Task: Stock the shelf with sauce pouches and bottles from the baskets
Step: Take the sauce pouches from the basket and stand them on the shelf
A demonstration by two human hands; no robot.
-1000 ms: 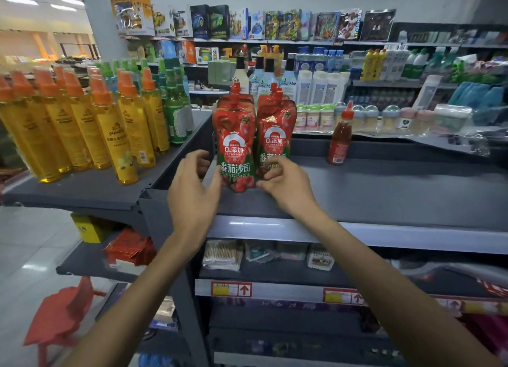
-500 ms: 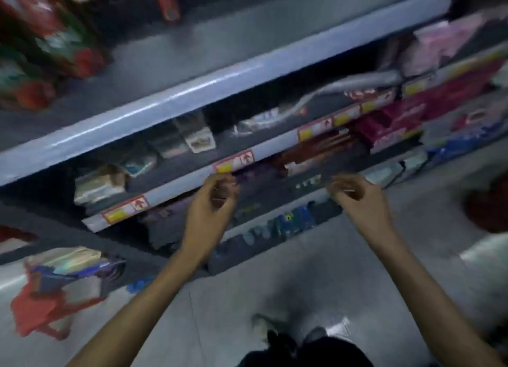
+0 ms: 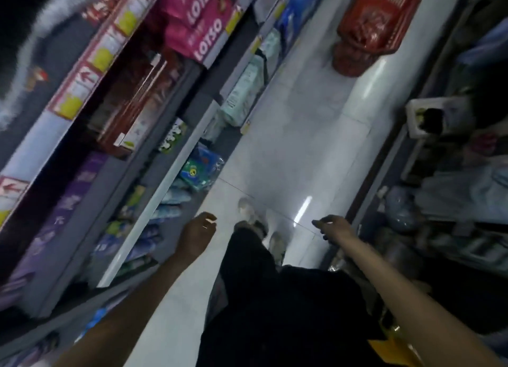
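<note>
The view is tilted and blurred, looking down the aisle floor. A red basket [image 3: 378, 17] with red pouches inside stands on a red stool far up the aisle. My left hand [image 3: 198, 233] hangs over the floor with loosely curled fingers and holds nothing. My right hand [image 3: 334, 226] is also empty, fingers relaxed, near the right-hand shelving. The shelf [image 3: 154, 201] runs along the left; its top level with the sauce pouches is out of view.
Lower shelf levels on the left carry pink LOTSO packs [image 3: 198, 22], red boxes [image 3: 137, 105] and blue packs [image 3: 202, 168]. More goods line the right side [image 3: 439, 201]. My legs and shoes [image 3: 253, 218] are on the pale tiled floor [image 3: 302, 146].
My hands left the two tomato sauce pouches on the top shelf and dropped empty. The view swung down and right, from the shelf top to the aisle floor and basket.
</note>
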